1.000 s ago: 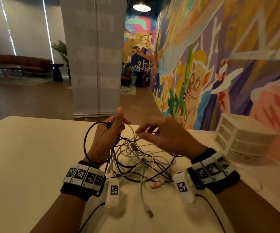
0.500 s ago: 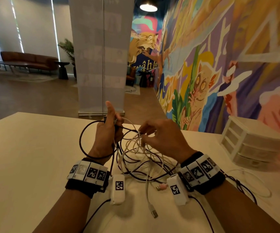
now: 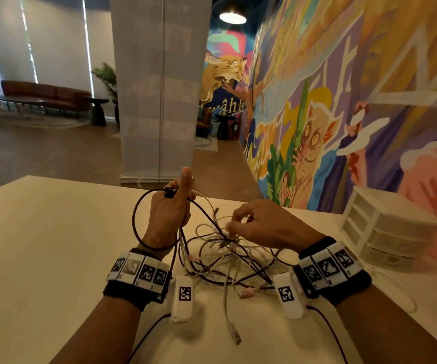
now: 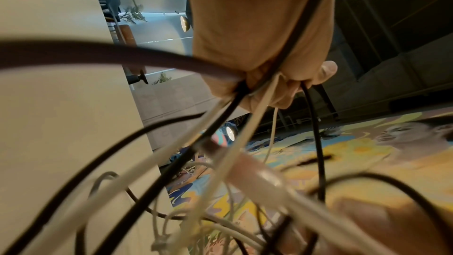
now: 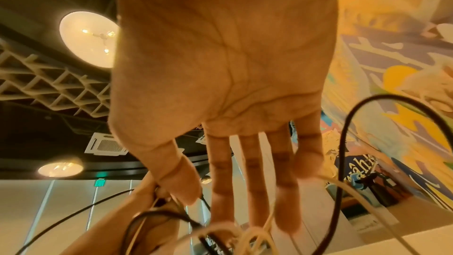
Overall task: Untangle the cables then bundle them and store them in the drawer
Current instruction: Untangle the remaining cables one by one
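A tangle of black and white cables lies on the pale table between my wrists. My left hand is raised with the thumb up and grips several black and white strands in its fist. A black loop hangs from that hand round its wrist. My right hand hovers over the top of the tangle, its fingers stretched out among the white strands and holding none. A white cable's USB plug and a pink connector lie towards me.
A small white drawer unit stands at the table's right side with its drawers closed, against the painted wall. A thin white cable loop lies in front of it. The table's far edge runs just beyond my hands.
My right hand has come in towards the left one and dipped into the tangle, its fingers loosening. The left hand keeps its grip and has lifted the strands slightly.
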Demonstrator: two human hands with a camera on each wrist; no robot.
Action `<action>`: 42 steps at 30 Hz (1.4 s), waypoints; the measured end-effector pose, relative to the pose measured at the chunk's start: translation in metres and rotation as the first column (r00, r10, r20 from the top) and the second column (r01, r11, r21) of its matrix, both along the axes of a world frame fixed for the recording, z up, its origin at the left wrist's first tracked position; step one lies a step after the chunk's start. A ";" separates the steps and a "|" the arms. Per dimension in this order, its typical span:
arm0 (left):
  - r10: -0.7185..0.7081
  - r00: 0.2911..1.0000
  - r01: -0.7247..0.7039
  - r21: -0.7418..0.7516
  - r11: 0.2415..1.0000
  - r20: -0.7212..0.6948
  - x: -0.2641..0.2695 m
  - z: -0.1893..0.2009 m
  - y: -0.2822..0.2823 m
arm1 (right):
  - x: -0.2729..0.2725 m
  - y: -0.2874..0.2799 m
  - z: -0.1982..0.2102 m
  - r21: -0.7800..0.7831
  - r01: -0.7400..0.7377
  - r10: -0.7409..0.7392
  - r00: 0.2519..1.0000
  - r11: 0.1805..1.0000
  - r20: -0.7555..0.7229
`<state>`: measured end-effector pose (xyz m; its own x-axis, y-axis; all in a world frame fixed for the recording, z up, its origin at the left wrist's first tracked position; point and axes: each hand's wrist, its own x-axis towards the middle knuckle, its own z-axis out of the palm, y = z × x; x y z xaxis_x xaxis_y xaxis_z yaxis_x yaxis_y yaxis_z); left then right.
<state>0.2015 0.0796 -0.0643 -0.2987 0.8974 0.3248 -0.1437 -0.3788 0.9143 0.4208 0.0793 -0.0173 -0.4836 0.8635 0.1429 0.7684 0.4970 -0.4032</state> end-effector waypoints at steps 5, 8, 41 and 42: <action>-0.059 0.998 0.059 0.043 0.997 0.006 0.002 0.000 -0.002 | -0.016 -0.002 -0.004 0.155 -0.153 0.141 0.986 0.976 0.086; -0.120 0.991 0.113 0.110 0.987 0.061 -0.002 0.000 0.000 | -0.010 0.006 0.017 0.346 -0.081 0.121 0.988 0.935 -0.095; -0.084 0.970 0.131 0.201 0.971 -0.229 0.035 0.006 -0.009 | -0.019 -0.011 0.090 0.002 -0.090 0.050 0.535 0.996 -0.843; -0.062 0.969 0.116 0.219 0.969 -0.241 0.035 0.005 -0.009 | -0.020 -0.011 0.089 -0.011 -0.102 0.045 0.529 0.995 -0.848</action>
